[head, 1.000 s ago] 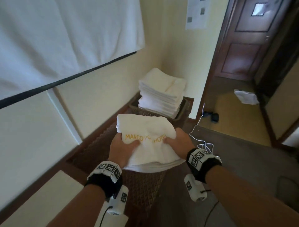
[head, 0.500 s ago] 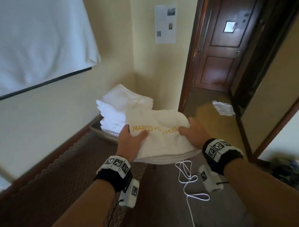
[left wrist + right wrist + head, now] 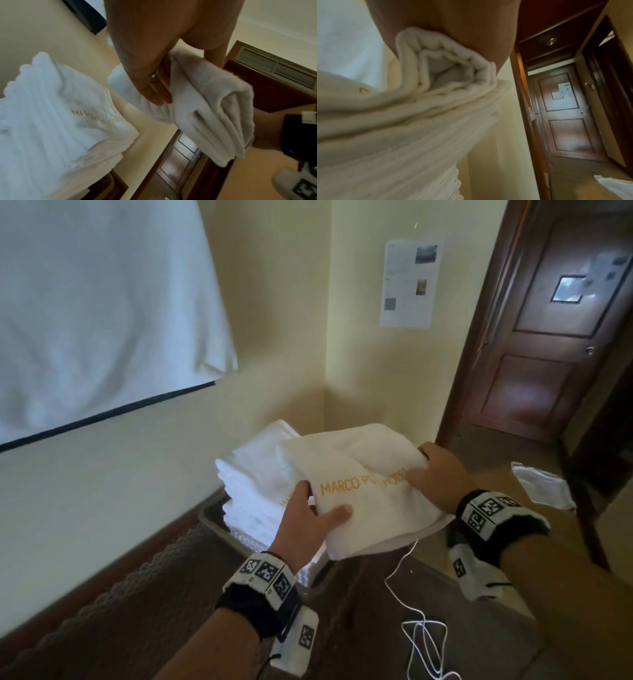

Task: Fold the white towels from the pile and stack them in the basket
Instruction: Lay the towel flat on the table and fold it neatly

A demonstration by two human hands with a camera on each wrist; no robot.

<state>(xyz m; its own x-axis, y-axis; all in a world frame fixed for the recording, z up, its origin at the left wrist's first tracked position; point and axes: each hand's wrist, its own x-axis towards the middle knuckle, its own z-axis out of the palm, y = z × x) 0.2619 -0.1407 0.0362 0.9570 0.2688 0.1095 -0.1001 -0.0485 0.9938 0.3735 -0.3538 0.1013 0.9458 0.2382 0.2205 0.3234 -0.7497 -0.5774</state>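
A folded white towel [image 3: 363,474] with gold "MARCO PO… HOTEL" lettering is held in the air by both hands. My left hand [image 3: 308,518] grips its near left edge, thumb on top and fingers underneath [image 3: 154,93]. My right hand [image 3: 435,474] grips the right edge, with the towel's layers [image 3: 447,70] bunched under it. Just beyond and to the left stands a tall stack of folded white towels [image 3: 257,477] in a basket [image 3: 212,513] in the room's corner. The held towel [image 3: 211,108] hangs beside the stack [image 3: 51,115], partly over it, without resting on it.
The basket sits on a brown patterned surface [image 3: 113,601] along the cream wall. A white cable [image 3: 421,635] lies coiled on the floor. Another white cloth [image 3: 544,487] lies on the floor near the dark wooden door [image 3: 555,337]. A white sheet [image 3: 96,302] hangs at upper left.
Both hands have carried the folded towel forward to the basket; the stack, which was well ahead, is now right beside and partly under the towel.
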